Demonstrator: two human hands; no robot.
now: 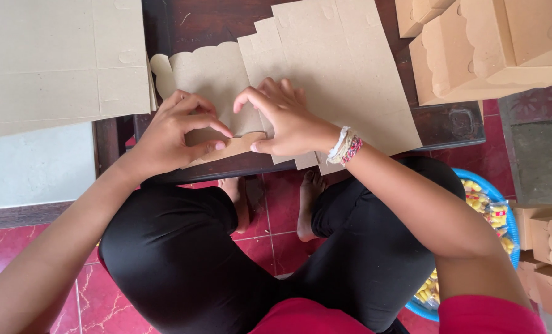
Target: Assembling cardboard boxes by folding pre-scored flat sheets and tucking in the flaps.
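Note:
A flat brown cardboard box blank [325,68] with a scalloped edge lies on a dark wooden low table [455,124]. My left hand [174,133] pinches a narrow flap of the blank [239,146] at the table's near edge, thumb and forefinger closed on it. My right hand [285,117], with a beaded bracelet on the wrist, presses on the blank beside that flap, and its thumb touches the flap's end. Both hands meet over the fold line.
A stack of flat cardboard sheets [53,55] lies at the upper left. Folded brown boxes [492,43] stand at the upper right, with more folded boxes [548,247] at the lower right. A blue basin of yellow packets [495,213] sits by my right knee. The floor is red tile.

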